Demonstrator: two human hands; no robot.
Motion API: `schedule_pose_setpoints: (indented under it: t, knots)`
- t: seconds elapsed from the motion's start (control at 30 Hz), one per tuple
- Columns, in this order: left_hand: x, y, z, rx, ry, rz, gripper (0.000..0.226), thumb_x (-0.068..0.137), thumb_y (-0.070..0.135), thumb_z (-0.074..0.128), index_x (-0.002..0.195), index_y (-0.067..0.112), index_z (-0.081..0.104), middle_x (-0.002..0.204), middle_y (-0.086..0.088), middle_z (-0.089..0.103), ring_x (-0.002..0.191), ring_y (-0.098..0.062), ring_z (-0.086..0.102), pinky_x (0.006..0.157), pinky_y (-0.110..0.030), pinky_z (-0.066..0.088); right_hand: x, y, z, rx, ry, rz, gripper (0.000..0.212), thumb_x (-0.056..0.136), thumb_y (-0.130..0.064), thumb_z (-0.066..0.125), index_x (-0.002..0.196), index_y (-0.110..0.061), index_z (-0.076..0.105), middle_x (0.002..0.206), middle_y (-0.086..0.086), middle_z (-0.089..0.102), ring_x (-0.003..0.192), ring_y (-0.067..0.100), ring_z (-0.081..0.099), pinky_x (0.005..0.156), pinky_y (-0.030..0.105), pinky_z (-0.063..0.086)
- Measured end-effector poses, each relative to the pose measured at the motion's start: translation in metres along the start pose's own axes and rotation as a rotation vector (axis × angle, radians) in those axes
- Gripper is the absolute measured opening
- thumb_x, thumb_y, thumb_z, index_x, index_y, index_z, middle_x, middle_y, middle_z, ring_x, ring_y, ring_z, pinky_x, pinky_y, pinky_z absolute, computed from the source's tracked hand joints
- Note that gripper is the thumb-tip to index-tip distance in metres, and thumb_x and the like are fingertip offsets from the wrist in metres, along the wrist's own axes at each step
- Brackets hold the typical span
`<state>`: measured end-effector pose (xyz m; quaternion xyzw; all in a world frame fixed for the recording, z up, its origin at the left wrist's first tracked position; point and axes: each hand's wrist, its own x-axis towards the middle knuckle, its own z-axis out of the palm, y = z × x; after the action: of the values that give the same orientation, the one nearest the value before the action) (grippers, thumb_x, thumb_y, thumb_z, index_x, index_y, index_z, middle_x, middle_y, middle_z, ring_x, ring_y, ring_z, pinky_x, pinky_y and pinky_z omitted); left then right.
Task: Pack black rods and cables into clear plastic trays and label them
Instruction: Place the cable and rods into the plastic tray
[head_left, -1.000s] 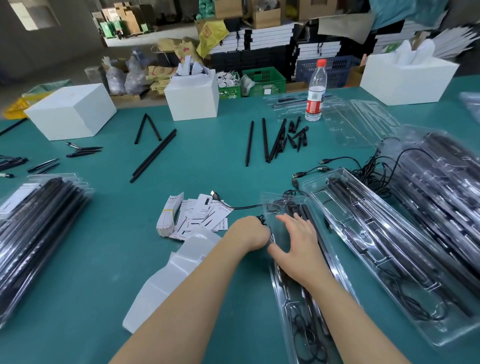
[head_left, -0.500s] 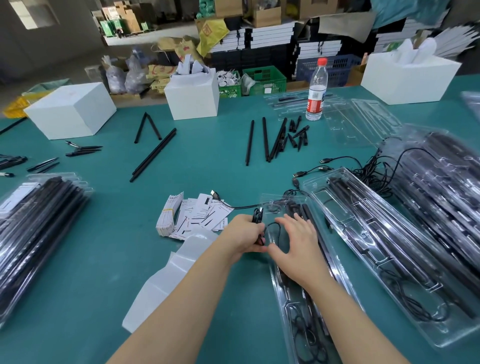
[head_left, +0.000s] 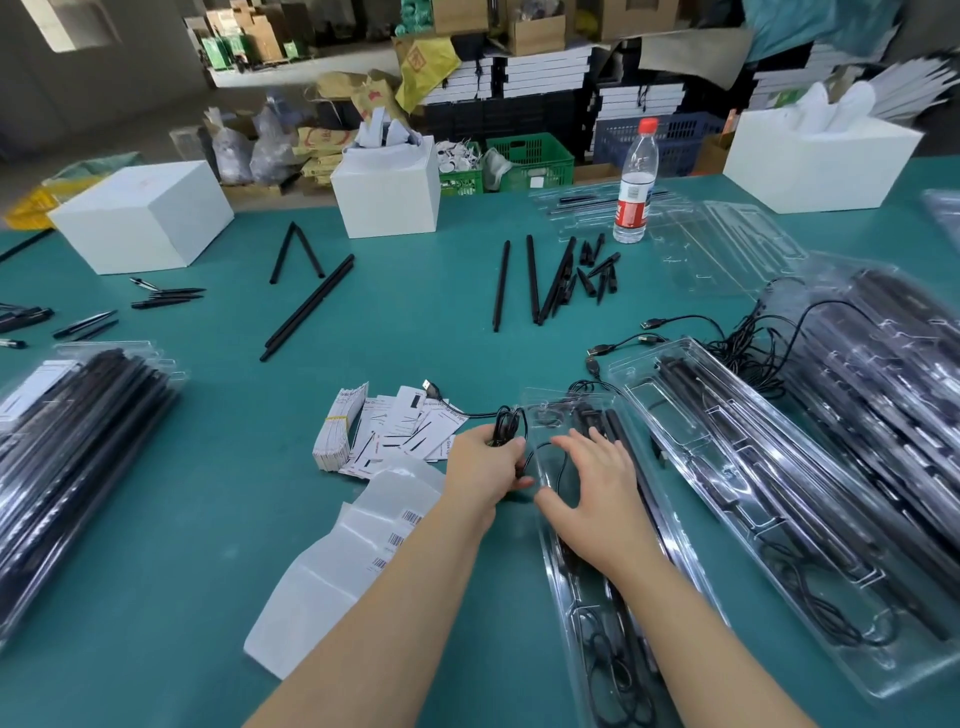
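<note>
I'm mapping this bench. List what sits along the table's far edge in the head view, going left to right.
Closed white box → open white box stuffed with paper → water bottle with a red cap → empty clear trays → large open white box.

Two bare forearms enter from the lower edge of the frame. No sleeves are visible on either arm up to the frame border. The left hand (head_left: 485, 467) and the right hand (head_left: 597, 488) are ungloved. No rings, watch, or wristband are visible on either wrist or on the visible fingers. Fingernails appear short and unpainted.
</note>
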<state>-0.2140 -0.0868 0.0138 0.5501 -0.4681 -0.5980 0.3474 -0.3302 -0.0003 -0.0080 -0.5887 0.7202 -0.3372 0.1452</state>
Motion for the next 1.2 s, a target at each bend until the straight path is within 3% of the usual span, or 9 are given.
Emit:
schedule_pose_setpoints:
  t: [0.2,0.37,0.57,0.67,0.77,0.87,1.0,1.1,1.2]
  knots:
    - [0.003,0.005,0.004,0.077,0.099,0.012,0.013,0.095,0.003,0.061,0.084,0.012,0.061,0.081,-0.005,0.061,0.064,-0.017,0.063,0.058,-0.032,0.059,0.0,-0.002,-0.001,-0.009,-0.012,0.006,0.066,0.077,-0.048,0.049,0.138,-0.023,0.051,0.151,-0.003,0.043,0.148,0.019,0.021,0.124,0.035,0.002]
    - [0.004,0.007,0.006,0.29,0.095,0.019,0.012,0.097,0.017,0.058,0.096,0.006,0.063,0.087,-0.009,0.065,0.07,-0.03,0.071,0.078,-0.045,0.061,0.0,0.0,-0.001,-0.034,-0.022,-0.008,0.06,0.083,-0.04,0.059,0.14,-0.022,0.05,0.152,-0.001,0.042,0.149,0.02,0.02,0.124,0.039,0.003]
    - [0.002,0.013,0.007,0.846,0.03,0.078,0.034,0.103,0.031,0.047,0.109,0.0,0.06,0.113,-0.019,0.066,0.107,-0.037,0.062,0.088,-0.036,0.049,0.0,-0.002,-0.001,-0.05,-0.017,-0.009,0.062,0.081,-0.042,0.056,0.139,-0.022,0.051,0.152,-0.001,0.043,0.148,0.02,0.021,0.124,0.039,0.003]
    - [0.002,0.016,0.006,1.056,0.05,0.142,0.037,0.103,0.036,0.045,0.107,0.002,0.059,0.116,-0.02,0.061,0.109,-0.036,0.056,0.086,-0.037,0.042,0.0,-0.001,-0.001,-0.062,-0.011,-0.015,0.058,0.084,-0.037,0.062,0.14,-0.022,0.051,0.153,0.0,0.042,0.149,0.019,0.02,0.124,0.038,0.003]
    - [0.004,0.02,0.003,0.93,-0.007,0.116,0.03,0.101,0.034,0.053,0.096,0.004,0.054,0.096,-0.015,0.066,0.081,-0.031,0.064,0.07,-0.034,0.047,-0.001,-0.001,-0.001,-0.057,-0.003,-0.017,0.058,0.085,-0.037,0.062,0.139,-0.022,0.051,0.153,0.0,0.042,0.149,0.019,0.02,0.124,0.038,0.002]
    - [0.004,0.02,-0.002,0.612,0.012,0.084,0.025,0.093,0.03,0.067,0.099,0.013,0.05,0.095,-0.008,0.067,0.051,-0.022,0.069,0.064,-0.035,0.058,0.0,-0.002,-0.002,-0.045,0.003,-0.009,0.058,0.085,-0.036,0.062,0.14,-0.023,0.05,0.153,-0.002,0.041,0.149,0.018,0.019,0.124,0.038,0.003]
    - [0.005,0.013,-0.007,0.375,0.013,0.052,0.03,0.089,0.02,0.074,0.069,0.01,0.054,0.071,-0.015,0.061,0.062,-0.03,0.072,0.069,-0.056,0.06,0.0,-0.002,-0.001,-0.043,0.012,-0.009,0.056,0.085,-0.035,0.064,0.138,-0.023,0.051,0.152,-0.001,0.043,0.148,0.019,0.021,0.124,0.038,0.004]
    - [0.006,0.009,-0.007,0.335,0.006,0.029,0.028,0.088,0.026,0.076,0.067,0.014,0.061,0.063,-0.005,0.064,0.061,-0.021,0.062,0.068,-0.042,0.062,-0.001,-0.003,-0.002,-0.025,0.025,-0.007,0.055,0.084,-0.034,0.064,0.137,-0.023,0.052,0.15,-0.002,0.045,0.148,0.018,0.022,0.124,0.037,0.003]
    - [0.006,0.008,-0.008,0.517,0.041,0.106,0.03,0.087,0.036,0.075,0.062,0.022,0.066,0.049,0.009,0.057,0.053,-0.013,0.052,0.057,-0.026,0.044,-0.001,-0.003,-0.001,-0.02,0.032,-0.007,0.055,0.084,-0.034,0.064,0.137,-0.023,0.052,0.149,-0.003,0.045,0.148,0.018,0.022,0.124,0.036,0.003]
